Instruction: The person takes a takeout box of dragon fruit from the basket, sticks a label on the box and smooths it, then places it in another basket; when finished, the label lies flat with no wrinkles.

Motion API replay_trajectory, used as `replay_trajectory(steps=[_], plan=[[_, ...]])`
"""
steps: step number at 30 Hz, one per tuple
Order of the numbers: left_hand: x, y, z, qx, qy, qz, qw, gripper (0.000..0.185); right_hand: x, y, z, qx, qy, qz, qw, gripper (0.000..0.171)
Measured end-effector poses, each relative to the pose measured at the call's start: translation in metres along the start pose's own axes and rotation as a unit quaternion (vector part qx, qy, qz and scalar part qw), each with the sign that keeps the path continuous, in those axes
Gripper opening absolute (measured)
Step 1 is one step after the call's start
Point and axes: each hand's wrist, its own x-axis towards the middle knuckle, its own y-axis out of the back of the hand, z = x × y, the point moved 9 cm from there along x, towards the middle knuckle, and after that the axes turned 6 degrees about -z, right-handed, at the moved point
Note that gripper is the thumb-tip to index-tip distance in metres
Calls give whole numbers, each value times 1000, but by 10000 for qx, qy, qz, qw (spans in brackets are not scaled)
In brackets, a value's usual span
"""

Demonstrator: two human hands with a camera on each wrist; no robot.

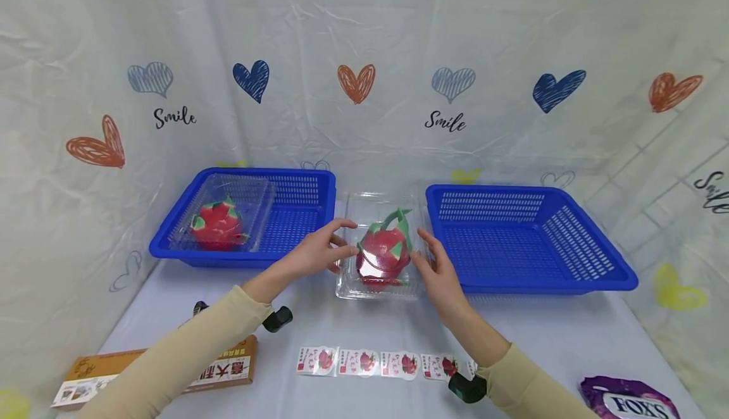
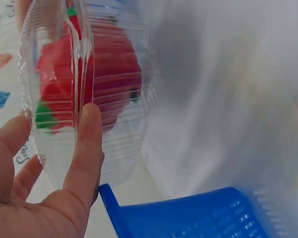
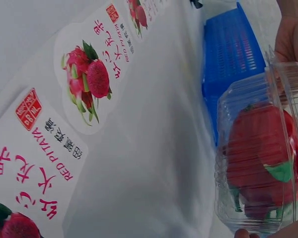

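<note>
A clear plastic clamshell box (image 1: pixel 350 287) sits between two blue baskets, with its lid down over a red dragon fruit (image 1: pixel 383 251) that has green tips. My left hand (image 1: pixel 320 251) grips the box's left side, thumb and fingers spread along its edge. In the left wrist view, one finger (image 2: pixel 87 144) lies against the box's ridged rim while others touch the opposite side. My right hand (image 1: pixel 443 275) holds the right side with bent fingers. Only some fingertips (image 3: pixel 243 233) of that hand show in the right wrist view, at the box's lower edge.
The left blue basket (image 1: pixel 331 207) contains another clear box (image 1: pixel 263 200) with a dragon fruit (image 1: pixel 218 224). Another blue basket (image 1: pixel 529 289) stands at right. In front lie a row of dragon-fruit stickers (image 1: pixel 359 362), a brown carton (image 1: pixel 242 368) and a purple FOX'S bag (image 1: pixel 623 397).
</note>
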Motion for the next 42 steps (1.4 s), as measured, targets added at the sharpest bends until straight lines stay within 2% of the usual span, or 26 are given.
replay_trajectory(steps=[6,14,21,30,42], plan=[[-10,-6,-3,60,162,296,9994,49,-8,-3,9,-172,-114,-94,9997,52],[-21,-17,-8,117,249,714,9971,33,-12,-3,27,-55,-346,-11,9994,44],[-23,-34,-13,39,232,549,9982,35,-13,-2,35,-3,-382,11,9993,43],[-22,-38,-17,-69,266,652,9975,37,-12,-2,36,-35,-328,-36,9994,44],[-25,-46,-20,-149,339,626,9974,44,-12,0,36,-290,-367,-122,9988,46]])
